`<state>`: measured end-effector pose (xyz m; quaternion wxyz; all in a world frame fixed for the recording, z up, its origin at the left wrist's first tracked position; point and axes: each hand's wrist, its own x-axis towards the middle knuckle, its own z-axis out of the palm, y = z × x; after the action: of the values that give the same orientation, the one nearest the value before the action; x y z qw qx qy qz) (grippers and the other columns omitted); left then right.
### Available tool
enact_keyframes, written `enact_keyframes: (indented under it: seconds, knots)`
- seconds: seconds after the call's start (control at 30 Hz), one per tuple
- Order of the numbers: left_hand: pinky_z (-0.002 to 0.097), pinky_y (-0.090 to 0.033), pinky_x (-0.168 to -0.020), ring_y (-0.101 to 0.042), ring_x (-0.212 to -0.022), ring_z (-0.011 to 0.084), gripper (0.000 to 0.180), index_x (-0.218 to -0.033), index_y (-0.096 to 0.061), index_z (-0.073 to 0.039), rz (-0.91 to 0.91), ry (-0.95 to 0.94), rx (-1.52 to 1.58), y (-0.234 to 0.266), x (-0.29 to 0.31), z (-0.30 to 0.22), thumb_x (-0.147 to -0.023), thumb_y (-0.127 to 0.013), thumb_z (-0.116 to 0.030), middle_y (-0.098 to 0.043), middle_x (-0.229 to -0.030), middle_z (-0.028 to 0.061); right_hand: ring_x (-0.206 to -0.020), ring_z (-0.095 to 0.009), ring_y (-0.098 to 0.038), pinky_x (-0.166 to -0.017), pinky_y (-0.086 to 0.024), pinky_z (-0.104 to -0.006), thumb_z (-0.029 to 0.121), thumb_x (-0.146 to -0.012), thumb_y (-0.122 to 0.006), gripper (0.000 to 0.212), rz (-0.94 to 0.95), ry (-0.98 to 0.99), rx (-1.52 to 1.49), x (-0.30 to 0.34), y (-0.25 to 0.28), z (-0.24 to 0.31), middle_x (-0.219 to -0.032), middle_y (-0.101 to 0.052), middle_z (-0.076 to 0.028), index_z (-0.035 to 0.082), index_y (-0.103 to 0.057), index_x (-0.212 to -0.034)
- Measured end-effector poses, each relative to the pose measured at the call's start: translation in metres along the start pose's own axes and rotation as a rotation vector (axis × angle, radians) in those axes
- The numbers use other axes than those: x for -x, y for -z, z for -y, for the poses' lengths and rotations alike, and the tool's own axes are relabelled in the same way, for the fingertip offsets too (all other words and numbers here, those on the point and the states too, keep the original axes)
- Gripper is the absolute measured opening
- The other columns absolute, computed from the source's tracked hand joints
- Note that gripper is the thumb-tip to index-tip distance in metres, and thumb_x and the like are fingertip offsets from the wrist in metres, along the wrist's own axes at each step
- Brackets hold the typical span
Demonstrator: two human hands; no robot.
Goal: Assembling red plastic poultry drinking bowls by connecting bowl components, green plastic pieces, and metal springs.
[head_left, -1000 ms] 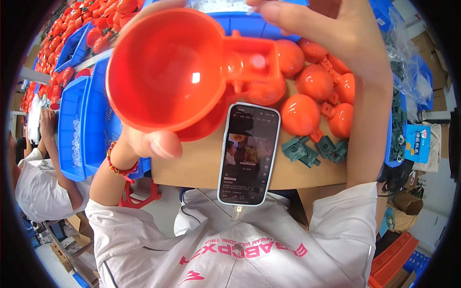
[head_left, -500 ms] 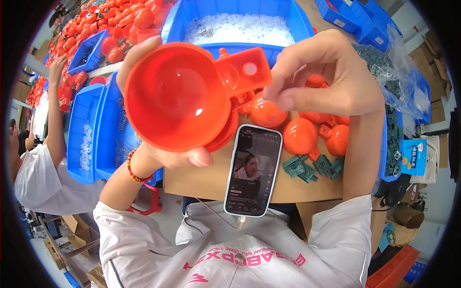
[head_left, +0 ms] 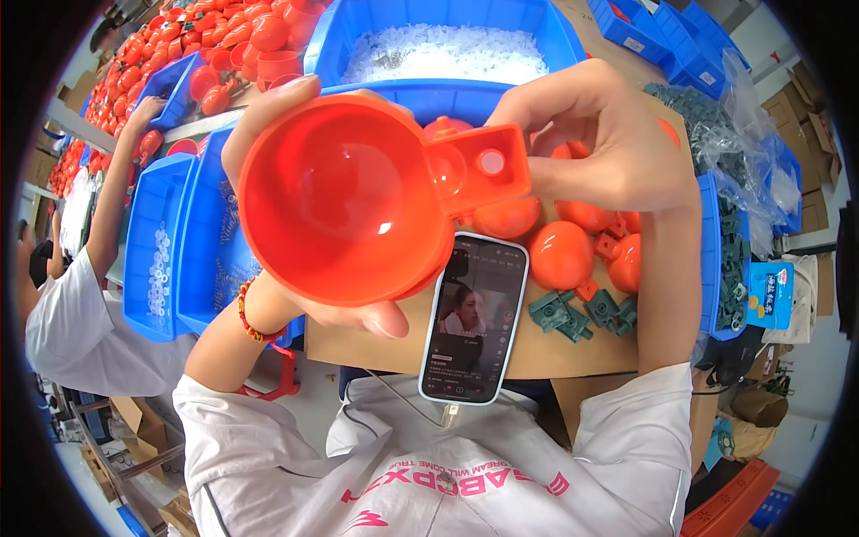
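My left hand grips a round, hollow red plastic cup from behind, its open side facing up. The edge of another red piece shows just under the cup's lower right rim. A square arm sticks out from the cup's right side, with a white round plug set in it. My right hand pinches the outer end of this arm with thumb and fingers; anything small between the fingertips is hidden. Below the arm, a phone showing a video leans at the table edge.
Red round pieces and dark green parts lie right of the phone. Blue bins hold small white parts, springs, white rings and green parts. A red heap and a co-worker's arm are at left.
The cup in my left hand has shifted slightly right and down. My right hand, formerly just off the arm's end, now closes on it. The co-worker's hand has moved toward a blue bin.
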<state>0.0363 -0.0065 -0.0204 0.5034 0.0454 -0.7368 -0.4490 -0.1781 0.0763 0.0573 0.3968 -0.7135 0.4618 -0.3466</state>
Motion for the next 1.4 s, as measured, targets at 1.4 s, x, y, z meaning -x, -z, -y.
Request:
enact_keyframes:
  seconds: [1.4]
  knots:
    - [0.0397, -0.047, -0.087, -0.055, -0.103, 0.0289, 0.048, -0.122, -0.044, 0.001, 0.104, 0.105, -0.003, 0.007, 0.002, -0.001, -0.082, -0.058, -0.022, -0.048, -0.122, 0.0155, -0.076, -0.010, -0.057, -0.061, -0.046, -0.0233, 0.017, -0.085, -0.060, 0.029, -0.156, 0.085, 0.063, 0.007, -0.018, 0.017, -0.079, -0.061, -0.007, 0.002, -0.054, -0.108]
